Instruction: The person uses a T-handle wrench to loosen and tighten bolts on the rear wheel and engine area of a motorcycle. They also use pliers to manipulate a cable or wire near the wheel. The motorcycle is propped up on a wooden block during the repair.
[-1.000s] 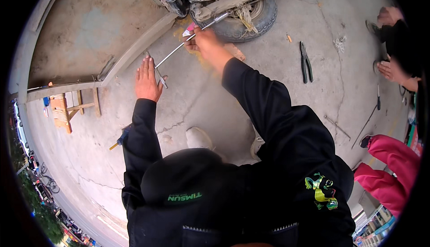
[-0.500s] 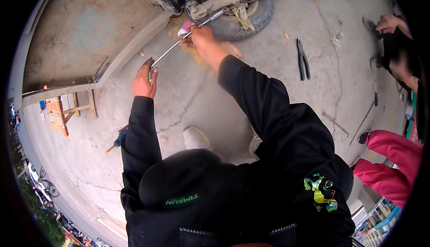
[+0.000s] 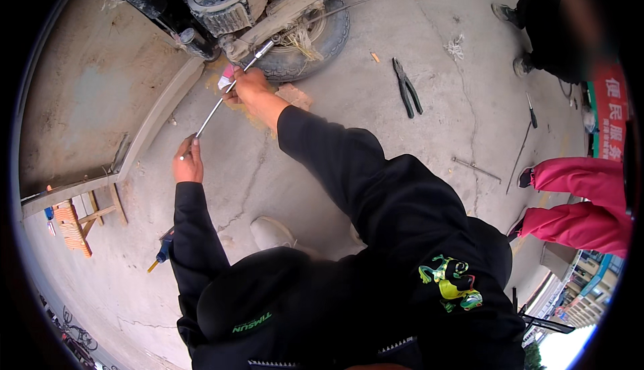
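Observation:
A long silver socket wrench (image 3: 212,111) slants up from my left hand toward a dusty vehicle wheel (image 3: 341,33). Its thick socket end meets the hub area beneath a dirt-caked arm; the exact fit on any nut cannot be made out. My left hand (image 3: 188,162) is closed round the lower end, where a short bent tip shows by the palm. Farther up the shaft, close to the socket, my right hand (image 3: 253,90) grips it with curled fingers. Beside that hand lies a pink and white scrap (image 3: 227,77). Straw-like fibres (image 3: 300,42) hang tangled at the hub.
Black-handled pliers (image 3: 406,88) lie on the concrete to the right. Beyond them are a metal bar tool (image 3: 476,169) and a screwdriver (image 3: 532,112). A wooden stool (image 3: 72,228) stands left. People in pink trousers (image 3: 570,177) and dark clothes (image 3: 553,31) are at the right.
The whole scene has shifted left and slightly down as my view turned right. My left hand's fingers have closed further round the wrench end; my right hand keeps its hold.

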The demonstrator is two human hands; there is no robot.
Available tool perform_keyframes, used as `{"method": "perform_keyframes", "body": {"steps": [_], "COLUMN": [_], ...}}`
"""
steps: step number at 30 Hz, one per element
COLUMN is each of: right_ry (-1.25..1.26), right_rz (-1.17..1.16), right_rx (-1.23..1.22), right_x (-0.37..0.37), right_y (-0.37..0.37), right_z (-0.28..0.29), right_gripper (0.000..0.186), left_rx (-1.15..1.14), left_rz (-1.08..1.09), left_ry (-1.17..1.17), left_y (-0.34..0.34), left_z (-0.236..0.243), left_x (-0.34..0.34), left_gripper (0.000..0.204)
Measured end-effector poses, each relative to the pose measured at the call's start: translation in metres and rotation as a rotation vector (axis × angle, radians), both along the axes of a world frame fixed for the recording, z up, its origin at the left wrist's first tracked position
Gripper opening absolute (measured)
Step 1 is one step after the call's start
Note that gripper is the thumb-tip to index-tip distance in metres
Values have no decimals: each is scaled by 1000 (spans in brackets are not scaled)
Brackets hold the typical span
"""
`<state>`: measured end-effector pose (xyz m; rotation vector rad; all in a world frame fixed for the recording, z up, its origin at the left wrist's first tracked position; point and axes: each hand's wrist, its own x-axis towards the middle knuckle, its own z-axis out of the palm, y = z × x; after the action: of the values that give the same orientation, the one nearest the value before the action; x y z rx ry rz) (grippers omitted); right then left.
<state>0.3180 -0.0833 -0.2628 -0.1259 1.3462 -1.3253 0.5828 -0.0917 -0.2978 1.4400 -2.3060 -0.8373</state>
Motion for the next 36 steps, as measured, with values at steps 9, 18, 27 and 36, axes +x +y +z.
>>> {"method": "perform_keyframes", "body": {"steps": [9, 18, 27, 36], "right_ry": [22, -94, 1083, 1485], "right_rz": [-7, -116, 352, 75], "right_rx": [-15, -38, -83, 665], "right_x": [-8, -6, -65, -267], "right_y": [0, -4, 76, 162], "right_z": [-7, -4, 36, 3], "right_gripper": [34, 29, 35, 65], "left_rx": [448, 400, 986, 857], "left_rz": [525, 261, 620, 565], "left_ry": [408, 433, 745, 564], "left_y": [-2, 2, -36, -40], "left_z": [7, 42, 36, 19], "left_x": [-16, -28, -17, -21], "left_gripper": [52, 48, 36, 32]}}
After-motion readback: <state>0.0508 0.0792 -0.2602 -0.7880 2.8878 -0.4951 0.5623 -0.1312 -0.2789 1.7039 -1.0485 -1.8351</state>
